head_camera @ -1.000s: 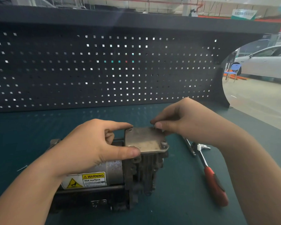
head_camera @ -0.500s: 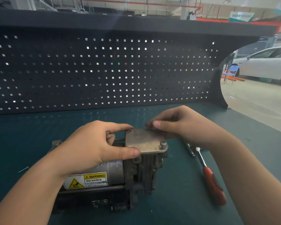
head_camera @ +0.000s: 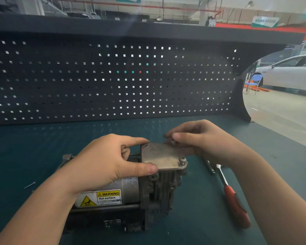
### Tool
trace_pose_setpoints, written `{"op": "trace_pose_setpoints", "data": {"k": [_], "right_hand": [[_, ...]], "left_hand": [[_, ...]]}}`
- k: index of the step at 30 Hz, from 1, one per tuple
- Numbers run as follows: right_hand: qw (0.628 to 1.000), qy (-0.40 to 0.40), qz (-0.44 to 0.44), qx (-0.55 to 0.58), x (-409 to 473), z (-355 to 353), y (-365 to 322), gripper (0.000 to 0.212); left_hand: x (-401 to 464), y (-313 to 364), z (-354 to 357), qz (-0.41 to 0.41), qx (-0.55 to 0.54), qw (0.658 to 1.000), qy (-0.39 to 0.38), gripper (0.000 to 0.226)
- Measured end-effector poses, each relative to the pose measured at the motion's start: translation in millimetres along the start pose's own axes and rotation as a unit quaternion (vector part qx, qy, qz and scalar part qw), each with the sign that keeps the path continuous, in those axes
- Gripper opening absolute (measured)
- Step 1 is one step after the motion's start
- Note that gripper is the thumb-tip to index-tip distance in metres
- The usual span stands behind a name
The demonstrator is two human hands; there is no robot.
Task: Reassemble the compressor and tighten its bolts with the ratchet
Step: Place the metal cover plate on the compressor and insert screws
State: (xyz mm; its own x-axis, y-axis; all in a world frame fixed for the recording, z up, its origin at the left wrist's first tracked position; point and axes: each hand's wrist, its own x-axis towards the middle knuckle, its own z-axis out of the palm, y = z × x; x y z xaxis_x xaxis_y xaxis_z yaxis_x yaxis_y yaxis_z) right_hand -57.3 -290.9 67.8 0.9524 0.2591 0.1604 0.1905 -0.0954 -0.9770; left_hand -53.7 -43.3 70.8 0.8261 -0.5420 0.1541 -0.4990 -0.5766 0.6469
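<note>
The compressor (head_camera: 131, 191) lies on the green bench, a yellow warning label on its silver cylinder. A flat metal cover plate (head_camera: 163, 155) sits on top of its finned head. My left hand (head_camera: 106, 161) grips the plate's left edge between thumb and forefinger. My right hand (head_camera: 200, 140) pinches a bolt at the plate's far right corner; the bolt itself is mostly hidden by my fingers. Another bolt (head_camera: 182, 160) stands up in the near right corner. The ratchet (head_camera: 235, 204), red-handled, lies on the bench to the right of the compressor.
A dark pegboard (head_camera: 113, 80) walls off the back of the bench. A small screw (head_camera: 30, 185) lies at the left. A thin metal tool (head_camera: 209, 167) rests beside the ratchet head. Beyond the bench's right edge is open floor with a white car (head_camera: 290, 73).
My right hand has shifted slightly left and closer over the plate's far corner, fingers working at the bolt. My left hand keeps the same hold on the plate.
</note>
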Motion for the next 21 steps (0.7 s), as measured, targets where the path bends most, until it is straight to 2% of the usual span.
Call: {"op": "trace_pose_setpoints", "data": {"k": [4,10,14,18,21], "right_hand": [[1.000,-0.008,-0.002,0.022,0.6,-1.7,3.5,0.007],[1.000,0.004,-0.012,-0.005,3.4,0.1,5.3,0.031],[0.999,-0.029,-0.016,0.016,1.3,-5.4,6.2,0.018],[1.000,-0.012,-0.025,0.003,2.7,-2.6,6.9,0.007],[0.998,0.011,-0.037,-0.039,3.3,-0.1,7.6,0.021]], "left_hand": [[-0.3,-0.2,-0.1,-0.001,-0.002,1.000,-0.003,0.086],[0.8,-0.2,-0.1,-0.004,-0.003,1.000,0.001,0.086],[0.1,0.1,-0.4,-0.004,-0.002,1.000,0.000,0.086],[0.1,-0.4,-0.4,-0.004,0.002,1.000,0.005,0.085],[0.6,0.2,0.0,-0.004,0.002,1.000,0.005,0.084]]}}
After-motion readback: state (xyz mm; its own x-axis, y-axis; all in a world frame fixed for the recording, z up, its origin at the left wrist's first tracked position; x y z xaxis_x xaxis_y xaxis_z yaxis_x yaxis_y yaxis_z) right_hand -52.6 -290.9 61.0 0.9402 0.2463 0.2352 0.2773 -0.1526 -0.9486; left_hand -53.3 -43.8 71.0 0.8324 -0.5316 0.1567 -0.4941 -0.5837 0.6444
